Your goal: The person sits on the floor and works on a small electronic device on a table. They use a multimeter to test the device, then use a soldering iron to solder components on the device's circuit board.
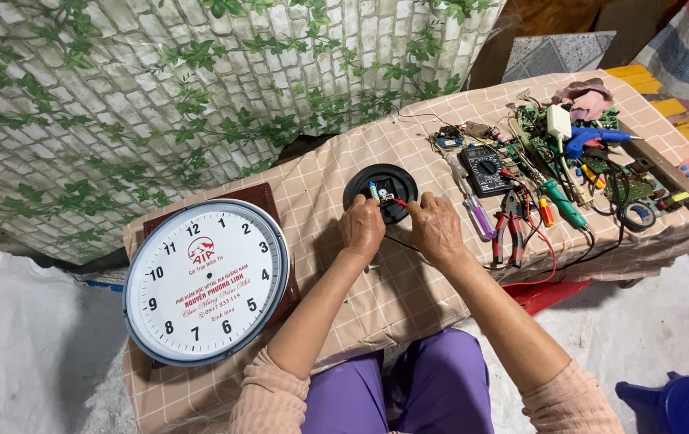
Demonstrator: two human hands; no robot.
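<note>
Resting at the near edge of a small round black disc (pixel 381 190), both hands work on the checked cloth-covered table (pixel 344 281). The left hand (pixel 361 228) curls its fingers at the disc's near-left rim; the right hand (pixel 436 227) pinches a thin red wire (pixel 400 202) at its near-right side. That disc lies flat just beyond the fingertips, with a small pale mechanism at its centre. A large white wall clock (pixel 206 281) lies well to the left, tools to the right.
</note>
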